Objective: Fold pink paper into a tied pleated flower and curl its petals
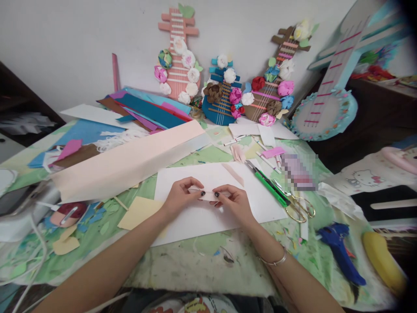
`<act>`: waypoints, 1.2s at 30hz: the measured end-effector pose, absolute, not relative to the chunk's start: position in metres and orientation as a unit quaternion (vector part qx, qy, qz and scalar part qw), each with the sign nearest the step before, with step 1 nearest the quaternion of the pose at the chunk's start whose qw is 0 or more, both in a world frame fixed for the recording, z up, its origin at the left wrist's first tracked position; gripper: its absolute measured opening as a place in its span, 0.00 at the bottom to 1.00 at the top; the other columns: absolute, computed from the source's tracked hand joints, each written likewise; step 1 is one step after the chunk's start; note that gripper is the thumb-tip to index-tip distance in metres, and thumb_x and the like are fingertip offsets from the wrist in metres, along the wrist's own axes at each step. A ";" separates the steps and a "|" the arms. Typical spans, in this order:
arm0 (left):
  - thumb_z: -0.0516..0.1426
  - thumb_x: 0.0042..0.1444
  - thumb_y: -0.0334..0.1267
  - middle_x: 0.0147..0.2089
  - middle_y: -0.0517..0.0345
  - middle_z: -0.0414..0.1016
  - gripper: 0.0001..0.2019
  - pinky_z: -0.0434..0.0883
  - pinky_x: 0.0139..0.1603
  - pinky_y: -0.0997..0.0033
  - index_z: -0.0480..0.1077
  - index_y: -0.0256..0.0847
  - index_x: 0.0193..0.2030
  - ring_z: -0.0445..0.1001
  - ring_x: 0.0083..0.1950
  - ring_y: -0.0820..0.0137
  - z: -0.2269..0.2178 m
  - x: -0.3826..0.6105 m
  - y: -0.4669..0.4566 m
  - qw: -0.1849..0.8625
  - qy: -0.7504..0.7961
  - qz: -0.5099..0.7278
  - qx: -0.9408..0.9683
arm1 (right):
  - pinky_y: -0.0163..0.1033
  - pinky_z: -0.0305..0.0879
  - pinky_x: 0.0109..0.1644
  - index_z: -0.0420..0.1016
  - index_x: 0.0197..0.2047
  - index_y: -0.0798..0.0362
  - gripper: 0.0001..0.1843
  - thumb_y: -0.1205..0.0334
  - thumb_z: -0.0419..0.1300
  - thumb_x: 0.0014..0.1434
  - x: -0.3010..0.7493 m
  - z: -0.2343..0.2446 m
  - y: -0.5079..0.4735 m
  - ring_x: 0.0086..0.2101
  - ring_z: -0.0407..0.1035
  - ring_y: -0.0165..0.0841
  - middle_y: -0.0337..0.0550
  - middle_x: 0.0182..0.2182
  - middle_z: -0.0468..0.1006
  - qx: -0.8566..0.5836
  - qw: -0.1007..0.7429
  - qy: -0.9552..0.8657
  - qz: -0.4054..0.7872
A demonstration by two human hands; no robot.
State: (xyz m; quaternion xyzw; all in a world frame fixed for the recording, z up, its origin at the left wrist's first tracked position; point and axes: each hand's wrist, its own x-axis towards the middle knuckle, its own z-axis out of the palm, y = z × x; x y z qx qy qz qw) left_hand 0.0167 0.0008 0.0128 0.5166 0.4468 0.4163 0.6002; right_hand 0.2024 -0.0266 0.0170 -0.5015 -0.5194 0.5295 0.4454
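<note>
Head view: left hand (pixel 186 194) and right hand (pixel 230 199) pinch a pale paper strip (pixel 209 197), each grip closed thumb-to-finger; strip spans between grips, above white sheet (pixel 195 228). Judgement: light, even pressure should avoid creasing.

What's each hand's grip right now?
Left hand: closed, pinching one end of a pale paper strip.
Right hand: closed, pinching the strip's other end.
</note>
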 end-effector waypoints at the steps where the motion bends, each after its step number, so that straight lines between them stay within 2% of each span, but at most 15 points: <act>1: 0.65 0.42 0.38 0.32 0.59 0.72 0.11 0.70 0.31 0.76 0.71 0.36 0.31 0.70 0.30 0.75 0.013 0.017 0.001 0.605 0.440 0.415 0.517 | 0.33 0.71 0.28 0.75 0.34 0.56 0.12 0.56 0.61 0.50 0.203 0.016 -0.027 0.24 0.75 0.32 0.41 0.23 0.78 -0.502 0.447 -0.521 0.527; 5: 0.64 0.43 0.39 0.31 0.59 0.72 0.10 0.69 0.31 0.76 0.72 0.36 0.30 0.70 0.28 0.75 0.013 0.018 0.002 0.608 0.439 0.408 0.521 | 0.32 0.71 0.27 0.75 0.34 0.55 0.11 0.57 0.61 0.50 0.203 0.015 -0.027 0.24 0.74 0.31 0.42 0.29 0.78 -0.499 0.455 -0.526 0.517; 8: 0.63 0.44 0.38 0.31 0.60 0.72 0.10 0.67 0.29 0.77 0.71 0.36 0.31 0.68 0.26 0.78 0.013 0.019 0.002 0.594 0.450 0.420 0.518 | 0.35 0.73 0.30 0.72 0.44 0.53 0.17 0.58 0.61 0.50 0.203 0.015 -0.027 0.26 0.75 0.32 0.40 0.29 0.79 -0.490 0.460 -0.517 0.530; 11: 0.63 0.44 0.37 0.32 0.61 0.73 0.16 0.68 0.31 0.77 0.69 0.39 0.41 0.69 0.28 0.76 0.012 0.019 0.002 0.602 0.441 0.436 0.503 | 0.38 0.73 0.33 0.66 0.52 0.52 0.24 0.59 0.61 0.51 0.202 0.014 -0.028 0.26 0.75 0.34 0.38 0.23 0.78 -0.496 0.456 -0.502 0.542; 13: 0.63 0.44 0.38 0.31 0.60 0.74 0.18 0.68 0.31 0.77 0.68 0.38 0.43 0.70 0.28 0.76 0.011 0.018 0.002 0.611 0.446 0.427 0.495 | 0.37 0.73 0.32 0.67 0.50 0.54 0.23 0.59 0.61 0.50 0.202 0.015 -0.027 0.26 0.75 0.33 0.38 0.22 0.78 -0.499 0.453 -0.489 0.554; 18: 0.64 0.44 0.39 0.27 0.58 0.74 0.12 0.67 0.26 0.79 0.70 0.34 0.33 0.71 0.25 0.76 0.012 0.016 0.003 0.639 0.450 0.384 0.491 | 0.33 0.70 0.26 0.72 0.33 0.57 0.12 0.58 0.63 0.47 0.204 0.018 -0.025 0.21 0.73 0.30 0.40 0.21 0.77 -0.482 0.449 -0.462 0.594; 23: 0.62 0.48 0.42 0.25 0.53 0.77 0.15 0.66 0.19 0.78 0.65 0.36 0.35 0.74 0.21 0.70 0.018 0.014 0.003 0.692 0.419 0.330 0.487 | 0.30 0.64 0.20 0.72 0.35 0.57 0.12 0.59 0.62 0.48 0.208 0.016 -0.024 0.17 0.70 0.29 0.40 0.18 0.76 -0.446 0.450 -0.424 0.647; 28: 0.62 0.49 0.37 0.27 0.52 0.78 0.11 0.68 0.24 0.78 0.70 0.34 0.39 0.75 0.24 0.72 0.022 0.010 0.002 0.719 0.375 0.361 0.461 | 0.30 0.63 0.23 0.74 0.35 0.56 0.09 0.65 0.61 0.47 0.211 0.018 -0.024 0.19 0.70 0.27 0.40 0.20 0.77 -0.381 0.463 -0.385 0.702; 32: 0.61 0.49 0.31 0.28 0.51 0.77 0.07 0.70 0.30 0.76 0.73 0.32 0.36 0.75 0.27 0.72 0.020 0.009 0.001 0.752 0.327 0.378 0.431 | 0.29 0.61 0.24 0.75 0.33 0.56 0.08 0.69 0.59 0.46 0.214 0.019 -0.023 0.20 0.69 0.26 0.40 0.21 0.77 -0.351 0.461 -0.352 0.735; 36: 0.59 0.49 0.28 0.28 0.52 0.76 0.05 0.70 0.32 0.77 0.73 0.32 0.34 0.74 0.27 0.74 0.016 0.010 0.001 0.778 0.311 0.373 0.399 | 0.29 0.61 0.25 0.75 0.31 0.56 0.08 0.71 0.57 0.45 0.215 0.017 -0.022 0.21 0.69 0.27 0.42 0.22 0.77 -0.343 0.463 -0.348 0.740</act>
